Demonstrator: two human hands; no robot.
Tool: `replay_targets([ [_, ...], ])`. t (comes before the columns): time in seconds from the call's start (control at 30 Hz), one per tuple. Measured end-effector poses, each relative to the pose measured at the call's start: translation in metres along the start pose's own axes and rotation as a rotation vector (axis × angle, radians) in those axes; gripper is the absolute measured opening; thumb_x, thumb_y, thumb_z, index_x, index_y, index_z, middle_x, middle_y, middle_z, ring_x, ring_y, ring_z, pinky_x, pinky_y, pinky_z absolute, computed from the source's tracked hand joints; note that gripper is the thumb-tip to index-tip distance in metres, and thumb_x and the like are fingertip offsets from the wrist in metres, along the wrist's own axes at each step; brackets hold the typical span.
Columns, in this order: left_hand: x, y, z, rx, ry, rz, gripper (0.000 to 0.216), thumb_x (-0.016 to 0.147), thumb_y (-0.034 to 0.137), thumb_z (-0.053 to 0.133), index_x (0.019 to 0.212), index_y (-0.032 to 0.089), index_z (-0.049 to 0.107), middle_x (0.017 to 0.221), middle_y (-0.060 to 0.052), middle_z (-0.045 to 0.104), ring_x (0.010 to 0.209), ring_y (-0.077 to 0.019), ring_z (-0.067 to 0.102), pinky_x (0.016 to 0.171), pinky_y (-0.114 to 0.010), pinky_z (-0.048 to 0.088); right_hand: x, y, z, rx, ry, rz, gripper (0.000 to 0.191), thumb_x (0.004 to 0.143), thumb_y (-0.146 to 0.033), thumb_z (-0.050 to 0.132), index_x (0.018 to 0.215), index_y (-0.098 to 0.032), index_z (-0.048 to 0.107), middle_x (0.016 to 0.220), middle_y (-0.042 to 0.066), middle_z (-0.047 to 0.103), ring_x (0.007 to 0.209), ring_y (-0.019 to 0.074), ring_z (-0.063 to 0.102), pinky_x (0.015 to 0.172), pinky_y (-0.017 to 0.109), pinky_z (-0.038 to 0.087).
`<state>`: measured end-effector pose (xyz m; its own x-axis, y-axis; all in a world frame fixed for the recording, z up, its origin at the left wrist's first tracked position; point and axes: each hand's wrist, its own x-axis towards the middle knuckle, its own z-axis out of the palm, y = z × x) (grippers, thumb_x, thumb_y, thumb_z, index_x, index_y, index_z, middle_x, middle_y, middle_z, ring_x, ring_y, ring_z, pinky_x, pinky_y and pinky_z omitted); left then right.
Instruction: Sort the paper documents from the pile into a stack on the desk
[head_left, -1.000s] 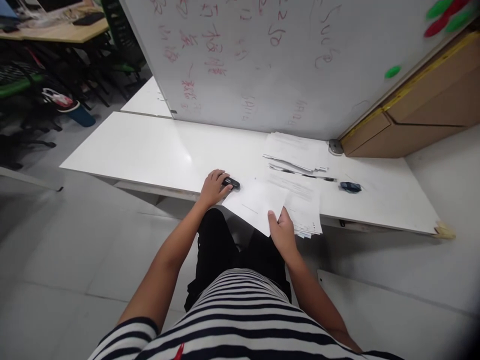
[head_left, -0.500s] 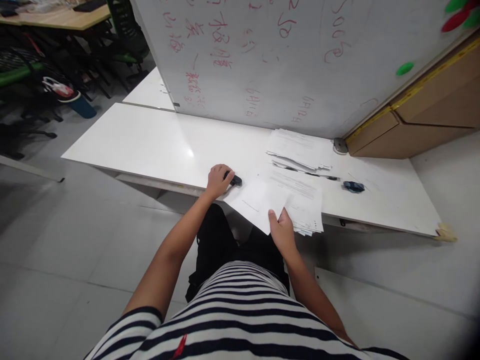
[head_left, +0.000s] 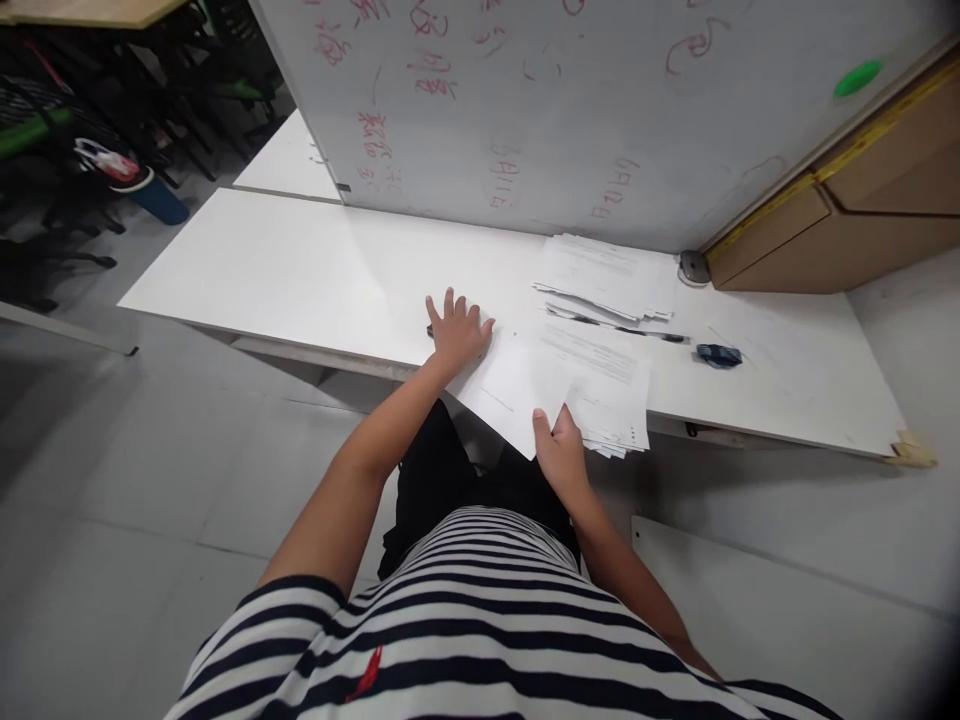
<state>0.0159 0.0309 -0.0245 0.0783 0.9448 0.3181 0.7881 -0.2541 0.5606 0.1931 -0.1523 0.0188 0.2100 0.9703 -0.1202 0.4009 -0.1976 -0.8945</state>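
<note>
My left hand (head_left: 459, 332) lies with fingers spread over the upper left corner of a sheet of paper (head_left: 510, 385). Just left of its fingers, the end of a black stapler (head_left: 430, 331) peeks out; most of it is hidden. My right hand (head_left: 559, 445) grips the lower edge of the same paper between thumb and fingers. The sheet extends past the front edge of the white table (head_left: 285, 275). To its right, partly beneath it, rests a stack of printed sheets (head_left: 619, 375).
Behind lies another paper stack (head_left: 607, 275), with a thin dark strip (head_left: 615, 325) in front of it. A dark blue object (head_left: 718, 355) sits further right. A whiteboard (head_left: 465, 110) rises along the back, and cardboard boxes (head_left: 825, 240) stand at the right.
My left hand has let go of the stapler and spread its fingers on the paper, shifting slightly right. The stapler now sits left of it. My right hand keeps its hold.
</note>
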Motion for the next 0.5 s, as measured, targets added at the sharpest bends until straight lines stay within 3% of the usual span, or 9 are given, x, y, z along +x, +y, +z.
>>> replay_targets([
  [0.17,0.019,-0.008,-0.012,-0.048,-0.113,-0.154,0.049,0.084,0.062,0.047,0.109,0.022,0.062,0.122,-0.012,0.061,0.134,-0.0369,0.035,0.111,-0.061,0.013,0.000,0.002,0.000,0.011,0.006,-0.020,0.048,0.088,-0.048,0.046,0.125,-0.018,0.056,0.120,0.013,0.066,0.116,0.0301,0.056,0.100,0.044,0.041],
  [0.23,0.024,-0.009,-0.024,-0.119,-0.171,-0.193,0.052,0.088,0.063,0.037,0.113,0.024,0.059,0.119,-0.009,0.064,0.123,-0.0318,0.048,0.107,-0.053,0.028,-0.001,0.002,-0.002,0.026,-0.006,-0.012,0.049,0.087,-0.048,0.048,0.124,-0.018,0.056,0.120,0.012,0.066,0.116,0.0296,0.057,0.099,0.043,0.042],
  [0.3,0.023,-0.008,-0.037,-0.150,-0.154,-0.195,0.053,0.092,0.061,0.026,0.119,0.026,0.056,0.121,-0.006,0.063,0.116,-0.0255,0.054,0.103,-0.045,0.035,-0.002,0.003,-0.003,0.036,-0.022,0.001,0.049,0.087,-0.048,0.050,0.124,-0.017,0.056,0.122,0.012,0.065,0.116,0.0290,0.057,0.099,0.042,0.042],
  [0.4,0.011,-0.006,-0.045,-0.023,-0.066,-0.138,0.050,0.095,0.055,0.023,0.117,0.026,0.058,0.122,-0.005,0.063,0.119,-0.0232,0.051,0.105,-0.042,0.031,-0.001,0.005,-0.003,0.046,-0.038,0.015,0.048,0.086,-0.047,0.050,0.124,-0.017,0.057,0.124,0.012,0.064,0.116,0.0283,0.057,0.099,0.042,0.042],
  [0.5,0.000,-0.007,-0.039,0.108,-0.059,-0.075,0.050,0.097,0.047,0.022,0.097,0.023,0.066,0.109,-0.007,0.067,0.114,-0.0245,0.052,0.102,-0.042,0.031,0.001,0.005,-0.004,0.059,-0.052,0.044,0.047,0.087,-0.047,0.050,0.122,-0.017,0.059,0.124,0.011,0.064,0.115,0.0281,0.057,0.098,0.041,0.044],
])
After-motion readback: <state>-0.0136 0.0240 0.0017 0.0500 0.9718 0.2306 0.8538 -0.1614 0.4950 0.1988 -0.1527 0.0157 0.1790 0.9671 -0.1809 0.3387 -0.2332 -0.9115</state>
